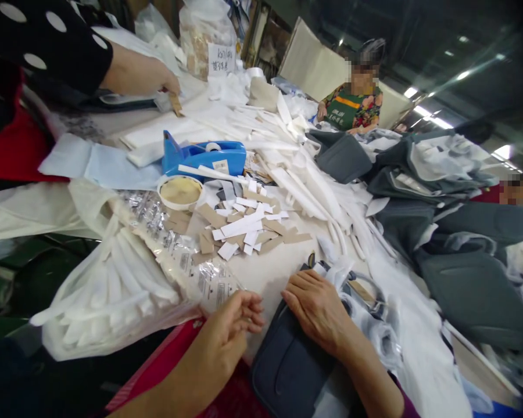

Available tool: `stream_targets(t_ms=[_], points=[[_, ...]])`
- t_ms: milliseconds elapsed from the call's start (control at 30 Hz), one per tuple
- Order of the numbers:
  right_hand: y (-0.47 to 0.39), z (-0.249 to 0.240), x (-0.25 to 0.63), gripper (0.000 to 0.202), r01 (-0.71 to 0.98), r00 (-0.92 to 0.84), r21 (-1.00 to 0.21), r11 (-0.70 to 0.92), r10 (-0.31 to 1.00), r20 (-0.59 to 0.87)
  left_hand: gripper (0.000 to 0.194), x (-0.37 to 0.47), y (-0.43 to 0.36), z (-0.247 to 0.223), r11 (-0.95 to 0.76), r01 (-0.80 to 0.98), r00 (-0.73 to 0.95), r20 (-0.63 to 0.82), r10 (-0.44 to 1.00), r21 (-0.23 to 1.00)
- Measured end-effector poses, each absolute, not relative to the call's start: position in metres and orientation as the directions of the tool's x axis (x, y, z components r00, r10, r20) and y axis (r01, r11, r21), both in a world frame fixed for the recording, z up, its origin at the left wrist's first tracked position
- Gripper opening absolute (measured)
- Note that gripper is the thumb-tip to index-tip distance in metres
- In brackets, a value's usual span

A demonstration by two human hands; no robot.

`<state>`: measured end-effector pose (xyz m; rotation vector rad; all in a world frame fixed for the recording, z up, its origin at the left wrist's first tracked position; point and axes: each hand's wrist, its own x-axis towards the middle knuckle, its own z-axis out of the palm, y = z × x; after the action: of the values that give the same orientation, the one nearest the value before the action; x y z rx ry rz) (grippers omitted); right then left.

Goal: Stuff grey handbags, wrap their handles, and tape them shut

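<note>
My left hand hovers just left of a dark blue-grey bag, its fingers loosely curled and apart with nothing between them. On the bag's upper part rests my right hand, back up, its fingers bent over the edge. Clear plastic and a strap with a ring lie beside the bag on its right. In front of my hands is a pile of white and brown paper strips. Behind the pile stand a round tub of yellowish stuff and a blue tape dispenser.
A plastic bag of white rolls hangs at the left edge. Dark grey bags are stacked at right. A co-worker's hand reaches in from upper left. Another person works at the far side. Long white strips cover the table's middle.
</note>
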<state>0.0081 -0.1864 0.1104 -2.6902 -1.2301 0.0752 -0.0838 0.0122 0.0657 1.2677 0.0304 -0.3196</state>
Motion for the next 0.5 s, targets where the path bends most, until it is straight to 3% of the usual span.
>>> stream_targets(t_ms=[200, 400, 500], points=[[-0.186, 0.112, 0.009, 0.034, 0.693, 0.678, -0.307, -0.652, 0.735, -0.030, 0.047, -0.090, 0.000, 0.053, 0.391, 0.429, 0.867, -0.250, -0.430, 0.814], [-0.188, 0.121, 0.008, 0.033, 0.655, 0.707, -0.416, -0.631, 0.706, 0.041, 0.068, -0.078, -0.013, 0.057, 0.395, 0.487, 0.833, -0.278, -0.479, 0.779], [-0.187, 0.121, 0.008, 0.035, 0.637, 0.722, -0.418, -0.648, 0.691, 0.030, 0.064, -0.072, -0.023, 0.057, 0.360, 0.475, 0.812, -0.242, -0.532, 0.803]])
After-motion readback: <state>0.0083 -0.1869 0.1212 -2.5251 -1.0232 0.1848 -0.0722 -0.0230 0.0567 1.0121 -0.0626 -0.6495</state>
